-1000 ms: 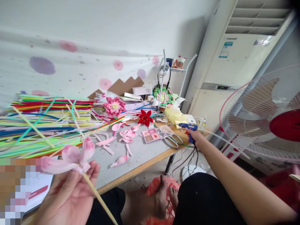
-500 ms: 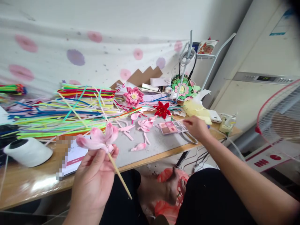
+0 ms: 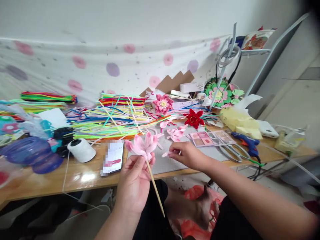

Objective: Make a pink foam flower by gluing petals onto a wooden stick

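In my left hand [image 3: 136, 173] is a pink fuzzy flower [image 3: 142, 145] on a pale wooden stick [image 3: 156, 190]; the thumb and fingers close just beneath its petals. My right hand [image 3: 187, 155] is over the grey mat [image 3: 160, 166], its fingers pinched on a small pink petal [image 3: 165, 154], most of which they hide. Beyond that hand lie a clump of pink petals [image 3: 176, 133] and a single pink petal [image 3: 164, 124]. A pink eyeshadow palette [image 3: 206, 141] is to the right of them.
Bundles of coloured pipe cleaners [image 3: 110, 130] spread along the table's back. A phone [image 3: 116, 156], white thread cone [image 3: 82, 150] and purple container [image 3: 37, 155] are on the left. A blue glue gun [image 3: 246, 141] lies on the right. Finished red [image 3: 194, 118] and pink flowers [image 3: 163, 104] stand behind.
My right hand has come back leftward from beside the palette to the petal on the mat. The view has turned left. My left hand keeps its hold on the flower.
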Demonstrator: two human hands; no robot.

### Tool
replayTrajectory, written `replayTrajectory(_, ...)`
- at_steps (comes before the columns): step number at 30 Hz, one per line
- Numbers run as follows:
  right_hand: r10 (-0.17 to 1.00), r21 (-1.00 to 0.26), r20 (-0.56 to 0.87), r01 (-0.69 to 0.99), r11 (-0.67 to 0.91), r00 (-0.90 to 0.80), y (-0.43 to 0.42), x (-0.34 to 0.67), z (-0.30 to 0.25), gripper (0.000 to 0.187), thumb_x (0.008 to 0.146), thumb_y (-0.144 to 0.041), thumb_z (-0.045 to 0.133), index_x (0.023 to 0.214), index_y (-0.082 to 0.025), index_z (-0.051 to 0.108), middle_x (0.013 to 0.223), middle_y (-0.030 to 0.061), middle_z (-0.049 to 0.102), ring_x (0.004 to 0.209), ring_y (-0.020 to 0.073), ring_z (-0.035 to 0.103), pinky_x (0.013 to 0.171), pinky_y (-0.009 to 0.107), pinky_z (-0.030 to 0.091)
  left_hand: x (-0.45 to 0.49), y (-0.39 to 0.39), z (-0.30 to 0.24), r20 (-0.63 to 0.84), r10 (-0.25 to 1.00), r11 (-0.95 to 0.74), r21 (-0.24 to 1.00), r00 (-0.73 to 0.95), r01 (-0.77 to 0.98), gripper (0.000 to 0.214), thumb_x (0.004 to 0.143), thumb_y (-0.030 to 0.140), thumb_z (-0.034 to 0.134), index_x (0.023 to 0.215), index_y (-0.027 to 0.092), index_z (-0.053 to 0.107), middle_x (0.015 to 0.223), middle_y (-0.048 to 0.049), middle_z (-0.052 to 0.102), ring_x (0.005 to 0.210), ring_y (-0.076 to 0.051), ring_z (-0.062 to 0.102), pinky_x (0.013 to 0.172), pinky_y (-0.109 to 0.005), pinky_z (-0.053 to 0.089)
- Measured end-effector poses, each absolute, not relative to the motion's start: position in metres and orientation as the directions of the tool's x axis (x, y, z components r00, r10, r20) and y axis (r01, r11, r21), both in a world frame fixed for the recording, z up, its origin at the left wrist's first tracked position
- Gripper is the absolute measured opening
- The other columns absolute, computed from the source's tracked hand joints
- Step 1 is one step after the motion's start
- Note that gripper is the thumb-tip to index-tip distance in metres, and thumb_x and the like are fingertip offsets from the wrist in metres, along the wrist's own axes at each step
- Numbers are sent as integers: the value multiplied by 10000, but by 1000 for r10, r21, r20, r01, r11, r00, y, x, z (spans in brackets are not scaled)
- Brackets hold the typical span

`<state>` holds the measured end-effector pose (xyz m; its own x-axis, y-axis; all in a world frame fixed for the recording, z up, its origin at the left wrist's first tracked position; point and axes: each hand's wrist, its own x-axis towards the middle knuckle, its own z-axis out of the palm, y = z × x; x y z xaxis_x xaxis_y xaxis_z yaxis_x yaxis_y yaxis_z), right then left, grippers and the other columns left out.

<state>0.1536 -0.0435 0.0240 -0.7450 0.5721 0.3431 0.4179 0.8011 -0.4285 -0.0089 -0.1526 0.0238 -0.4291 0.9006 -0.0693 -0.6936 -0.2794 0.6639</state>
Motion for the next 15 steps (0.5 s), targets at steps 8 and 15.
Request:
replayTrajectory(8, 339, -327, 685, 144, 934, -645, -92, 168, 84, 71, 843, -171, 584, 842, -160, 654, 799, 36, 523, 703, 119, 502, 597, 231, 418, 6, -151, 25, -44, 903, -270, 714, -427, -646, 144, 626, 140, 771, 674, 172, 638, 653, 14, 666, 746, -145, 653, 750, -272, 499)
replayTrajectory(15, 243, -27, 695, 313, 950, -677, -104, 164, 85, 205, 861, -110, 498, 741, -124, 665, 722, 39, 494, 630, 127, 389, 538, 263, 291, 18, -154, 28, -30, 906, -251, 765, -422, -593, 157, 606, 161, 782, 665, 159, 637, 678, 7, 655, 668, -118, 584, 692, -263, 469)
